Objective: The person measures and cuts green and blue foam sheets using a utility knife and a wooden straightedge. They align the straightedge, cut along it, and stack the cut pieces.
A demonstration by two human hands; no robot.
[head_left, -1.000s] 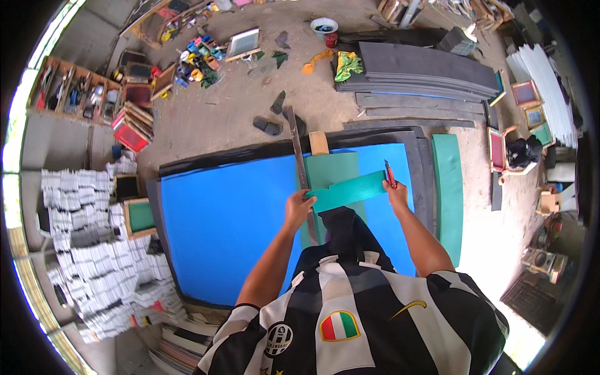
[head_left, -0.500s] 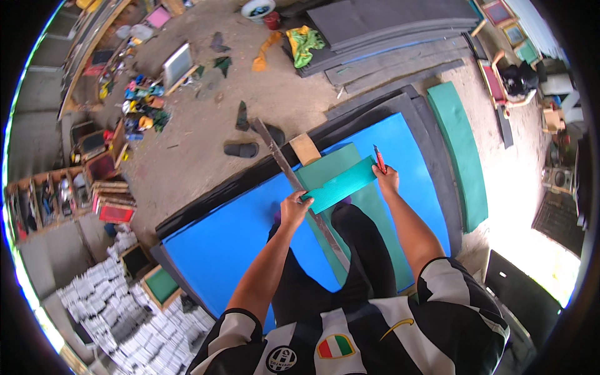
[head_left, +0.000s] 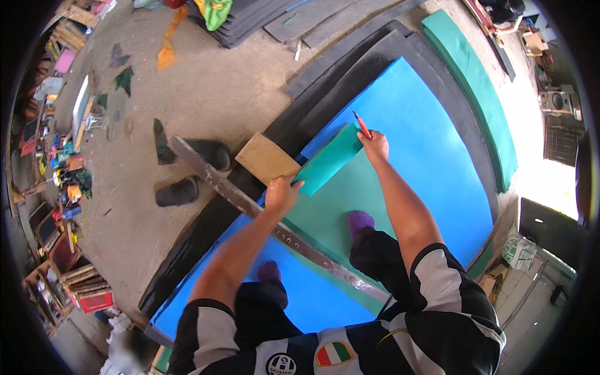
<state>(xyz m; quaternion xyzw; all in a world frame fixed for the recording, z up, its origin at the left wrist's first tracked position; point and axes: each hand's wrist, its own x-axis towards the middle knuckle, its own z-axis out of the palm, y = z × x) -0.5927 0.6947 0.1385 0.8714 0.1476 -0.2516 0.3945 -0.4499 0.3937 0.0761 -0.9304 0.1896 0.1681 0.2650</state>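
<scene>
My left hand [head_left: 281, 195] is closed on the near-left end of a green ribbed foam strip [head_left: 329, 161]. The strip's other end is under my right hand [head_left: 375, 147], which also grips a red utility knife [head_left: 363, 127], its tip pointing up and away. The strip lies at the far edge of a green sheet [head_left: 331, 209], beside a tan board [head_left: 267, 159]. A long metal straightedge [head_left: 290, 239] runs slantwise across the green sheet and passes beneath my left wrist. Under the green sheet is a larger blue sheet [head_left: 431, 150].
Dark sheets [head_left: 431, 69] underlie the blue one. My feet in purple socks stand on the sheets. Dark slippers [head_left: 178, 192] lie on the floor at left. A stack of green sheets [head_left: 472, 94] is at far right. Clutter lines the left wall; a black panel [head_left: 550, 228] stands at right.
My view has turned and come closer to the sheets. Both hands have carried the strip away from me, to the green sheet's far edge beside the tan board. The knife stays in my right hand.
</scene>
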